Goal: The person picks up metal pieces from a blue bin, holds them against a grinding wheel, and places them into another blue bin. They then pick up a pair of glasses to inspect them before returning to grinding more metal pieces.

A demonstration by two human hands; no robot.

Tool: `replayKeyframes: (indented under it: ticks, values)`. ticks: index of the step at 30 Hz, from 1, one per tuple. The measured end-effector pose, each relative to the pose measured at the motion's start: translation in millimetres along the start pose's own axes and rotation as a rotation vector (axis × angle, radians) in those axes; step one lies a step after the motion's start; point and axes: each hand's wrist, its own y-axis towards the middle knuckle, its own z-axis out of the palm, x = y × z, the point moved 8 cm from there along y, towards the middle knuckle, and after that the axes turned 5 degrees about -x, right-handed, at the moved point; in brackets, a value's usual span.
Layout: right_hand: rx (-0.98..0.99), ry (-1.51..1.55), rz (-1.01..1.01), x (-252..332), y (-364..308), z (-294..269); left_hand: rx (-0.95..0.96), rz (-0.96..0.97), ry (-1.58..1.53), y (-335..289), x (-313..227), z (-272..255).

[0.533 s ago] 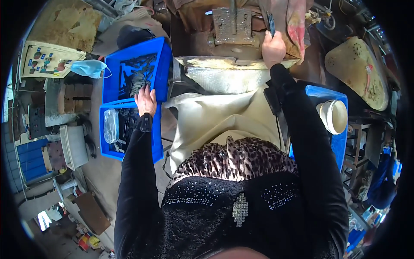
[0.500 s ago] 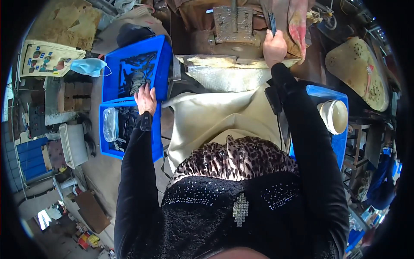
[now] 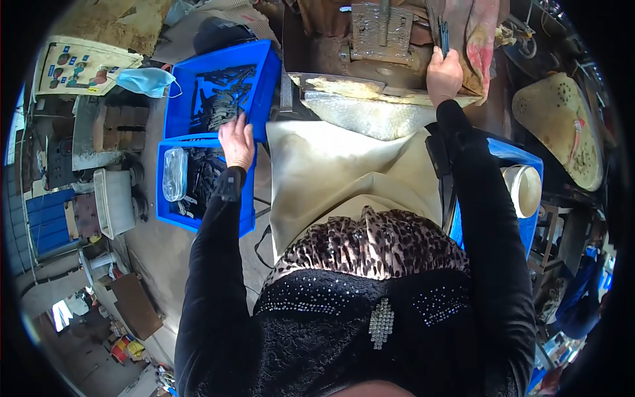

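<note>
Left of centre, I see the left hand (image 3: 237, 142) at the dark strips (image 3: 225, 99) in the upper blue bin (image 3: 266, 83); whether its fingers grip any, I cannot tell. Farther, upper right, the right hand (image 3: 444, 74) clasps slim dark pieces (image 3: 444, 38).

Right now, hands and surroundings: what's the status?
Left hand: at small dark strips in far blue plastic bin, grip unclear. Right hand: gripping slim dark pieces. Pale-blue face mask near bin's left edge.
</note>
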Motion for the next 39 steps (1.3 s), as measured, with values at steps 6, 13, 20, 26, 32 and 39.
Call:
replayKeyframes:
  ticks: [6, 13, 20, 26, 32, 39]
  values:
    - [0.002, -0.024, 0.021, -21.2, 2.6, 4.0, 0.428, 0.152, -0.499, -32.3, -97.9, 41.0]
    - [0.050, 0.006, 0.039, -0.5, -8.0, 11.2, 0.634, -0.151, -0.203, -90.3, -19.5, 121.4]
    - [0.028, -0.044, 0.034, -13.8, -7.0, 3.2, 0.238, 0.094, -0.438, -26.2, -104.5, 9.2]
    - [-0.007, 0.000, 0.023, -4.4, -7.5, -0.1, -0.140, 0.130, -0.549, 71.2, -147.4, -62.3]
    - [-0.004, 0.001, 0.036, -4.4, -5.7, -3.5, -0.313, 0.199, -0.644, 152.7, -201.3, -71.7]
    - [0.025, 0.009, 0.053, -2.7, -6.2, -6.1, -0.211, 0.054, -0.517, 189.5, -196.1, -3.5]
